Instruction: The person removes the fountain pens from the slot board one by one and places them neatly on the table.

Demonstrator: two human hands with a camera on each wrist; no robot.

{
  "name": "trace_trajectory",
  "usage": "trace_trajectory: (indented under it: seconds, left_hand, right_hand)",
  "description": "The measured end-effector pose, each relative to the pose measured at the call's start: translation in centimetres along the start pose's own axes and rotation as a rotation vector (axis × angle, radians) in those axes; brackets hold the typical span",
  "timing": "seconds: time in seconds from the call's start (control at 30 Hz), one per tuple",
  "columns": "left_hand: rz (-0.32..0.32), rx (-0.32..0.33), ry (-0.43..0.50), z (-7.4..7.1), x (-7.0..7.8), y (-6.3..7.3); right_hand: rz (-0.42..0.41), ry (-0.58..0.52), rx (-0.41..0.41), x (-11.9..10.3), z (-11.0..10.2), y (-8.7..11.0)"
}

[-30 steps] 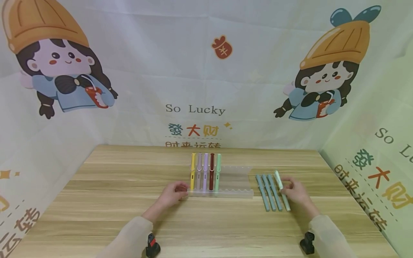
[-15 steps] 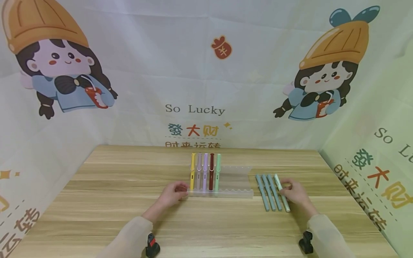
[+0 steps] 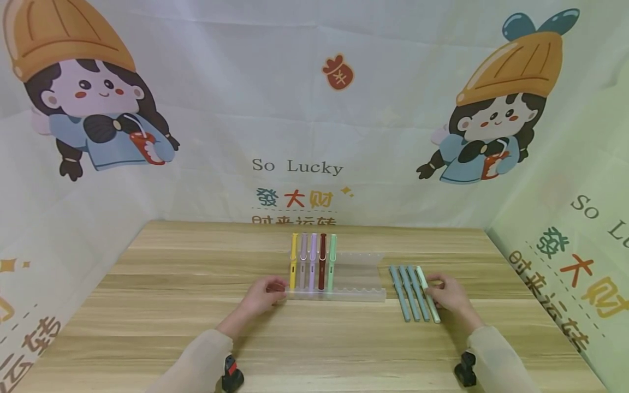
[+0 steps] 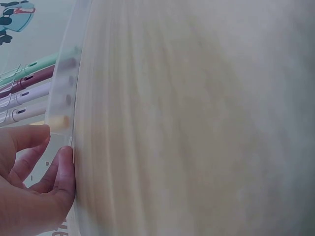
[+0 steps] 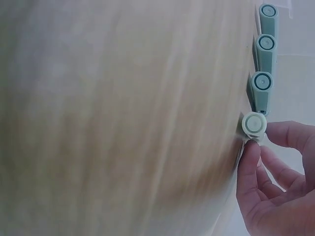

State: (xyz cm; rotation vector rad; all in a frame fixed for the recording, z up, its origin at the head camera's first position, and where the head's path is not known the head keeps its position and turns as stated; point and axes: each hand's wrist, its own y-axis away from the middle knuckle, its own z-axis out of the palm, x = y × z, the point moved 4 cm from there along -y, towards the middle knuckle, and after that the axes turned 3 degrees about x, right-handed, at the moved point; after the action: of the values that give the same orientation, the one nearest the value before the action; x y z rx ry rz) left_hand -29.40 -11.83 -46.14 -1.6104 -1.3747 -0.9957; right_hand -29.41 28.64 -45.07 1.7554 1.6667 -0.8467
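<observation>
In the head view a clear pen stand (image 3: 358, 295) holds a row of capped pens on its left part: yellow (image 3: 293, 267), mauve, lilac, dark red (image 3: 322, 267) and mint green. My left hand (image 3: 266, 295) grips the stand's left front corner between thumb and fingers, beside the yellow pen. On the right, my right hand (image 3: 449, 293) pinches a whitish-green pen (image 3: 420, 277) lying at the right end of three teal pens (image 3: 410, 295). From the right wrist, the pale pen's round end (image 5: 254, 124) shows between thumb and fingers, close below the nearest teal pen (image 5: 262, 82).
The wooden table (image 3: 314, 344) reaches back to a printed cloth backdrop (image 3: 383, 136), with cloth also on both sides. The stand's right part shows bare notches along its lip. Black wrist cameras sit on both forearms.
The pale pen's upper end has come down and shifted left, so it lies closer alongside the teal pens. My right hand has moved slightly with it; my left hand keeps its place.
</observation>
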Motion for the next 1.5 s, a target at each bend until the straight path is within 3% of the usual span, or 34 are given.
trace_trajectory:
  seconds: [0.17, 0.2, 0.3, 0.37, 0.4, 0.6, 0.63, 0.77, 0.9, 1.27, 1.5]
  left_hand:
    - [0.055, -0.034, 0.021, -0.1, -0.6, -0.3]
    - [0.100, -0.050, 0.030, -0.1, -1.7, -0.8]
    - [0.157, -0.083, 0.062, 0.0, -3.4, -1.6]
    - [0.153, -0.086, 0.065, 0.0, -4.1, -2.0]
    - [0.187, -0.097, 0.070, 0.1, -4.8, -2.3]
    - [0.111, -0.060, 0.033, 0.0, -1.8, -0.8]
    - [0.067, -0.047, 0.025, -0.1, -0.8, -0.3]
    - [0.035, -0.035, 0.007, -0.1, 0.3, 0.1]
    - [0.010, -0.020, 0.002, -0.2, 0.5, 0.2]
    - [0.022, -0.025, -0.001, -0.1, 0.2, 0.1]
    - [0.017, -0.021, 0.005, -0.1, 0.3, 0.0]
  right_hand:
    - [0.008, 0.006, 0.000, -0.1, 0.1, 0.0]
    - [0.007, 0.006, 0.000, -0.1, 0.2, 0.0]
    - [0.014, -0.002, 0.006, -0.1, 0.2, 0.1]
    - [0.022, -0.011, 0.009, -0.1, 0.2, 0.1]
    - [0.027, -0.016, 0.012, -0.2, 0.2, 0.1]
    - [0.009, -0.009, 0.046, -1.0, 0.2, 0.5]
    - [-0.003, -0.003, 0.052, -1.2, 0.2, 0.5]
    - [-0.040, -0.011, 0.060, -2.2, 0.7, 0.8]
    - [-0.055, -0.057, 0.042, -3.1, 1.5, 1.0]
    - [-0.093, -0.216, 0.004, -5.1, 4.2, 1.3]
    - [-0.160, -0.288, -0.022, -6.6, 5.8, 1.3]
